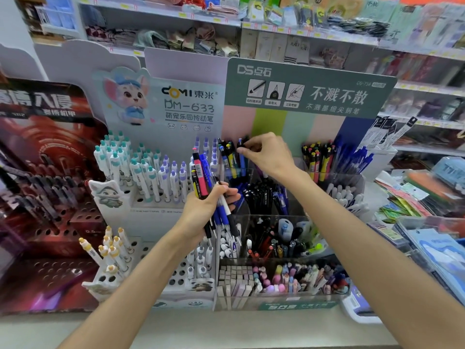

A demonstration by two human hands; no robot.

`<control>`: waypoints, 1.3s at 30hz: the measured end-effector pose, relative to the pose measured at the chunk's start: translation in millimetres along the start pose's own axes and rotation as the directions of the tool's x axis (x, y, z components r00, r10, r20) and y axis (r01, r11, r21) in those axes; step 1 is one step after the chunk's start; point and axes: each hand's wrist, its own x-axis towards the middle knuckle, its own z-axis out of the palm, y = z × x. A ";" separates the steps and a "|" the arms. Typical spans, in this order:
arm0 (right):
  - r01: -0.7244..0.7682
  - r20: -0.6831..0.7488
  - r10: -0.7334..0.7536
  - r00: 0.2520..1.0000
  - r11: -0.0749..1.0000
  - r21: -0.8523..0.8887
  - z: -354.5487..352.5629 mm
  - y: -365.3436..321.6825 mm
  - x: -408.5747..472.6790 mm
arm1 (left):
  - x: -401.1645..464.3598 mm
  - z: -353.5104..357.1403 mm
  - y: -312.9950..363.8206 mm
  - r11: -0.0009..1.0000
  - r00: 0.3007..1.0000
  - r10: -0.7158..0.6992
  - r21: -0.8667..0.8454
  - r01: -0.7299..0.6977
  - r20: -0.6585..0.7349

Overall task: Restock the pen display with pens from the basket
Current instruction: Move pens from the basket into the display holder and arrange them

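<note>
My left hand (208,207) grips a bundle of pens (201,180), pink, black and blue ones, held upright in front of the display. My right hand (266,152) reaches to the top rear row of the green display (309,89) and pinches the top of a blue and black pen (241,157) standing among other pens in a clear compartment. Clear compartments (271,197) below hold black, blue and mixed pens. No basket is in view.
A white display (161,177) with teal and purple capped pens stands to the left, and a red display (50,172) further left. Yellow and blue pens (324,159) fill the right compartment. Packaged stationery (427,222) lies at right. Shelves run behind.
</note>
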 end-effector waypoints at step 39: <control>-0.115 -0.010 0.115 0.993 0.993 -0.007 -16.4 15.5 -6.5 | 3.5 11.5 4.1 0.987 0.967 -0.160 0.063 0.150 0.196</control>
